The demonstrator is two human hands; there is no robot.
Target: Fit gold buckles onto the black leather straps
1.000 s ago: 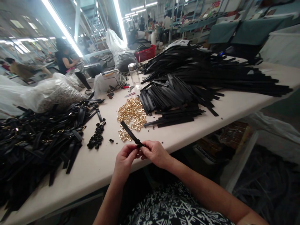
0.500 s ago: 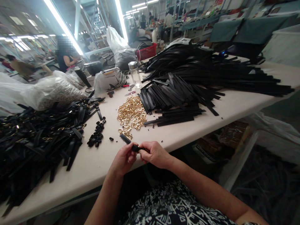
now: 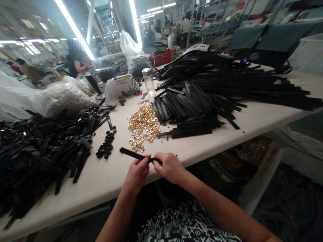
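A black strap (image 3: 132,154) is held between my two hands above the table's front edge, its free end pointing left. My left hand (image 3: 137,173) pinches it partway along, with the fingers closed. Close beside it, my right hand (image 3: 170,168) is closed around the other end, which the fingers mostly hide. Just beyond the strap lies a heap of gold-coloured metal buckles (image 3: 144,122). To the left of these is a small pile of black loops (image 3: 106,144). Several black strips (image 3: 191,129) lie stacked behind my right hand.
Finished-looking black straps with gold fittings (image 3: 50,144) cover the table's left side. Large piles of black strips (image 3: 214,72) fill the back right. A clear bottle (image 3: 148,82), a white box (image 3: 122,85) and a red basket (image 3: 161,57) stand behind. A person (image 3: 75,64) is at the far left.
More of the strap now sticks out to the left of my left hand, and it lies flatter. Both hands remain close together on it. The whole view has shifted slightly.
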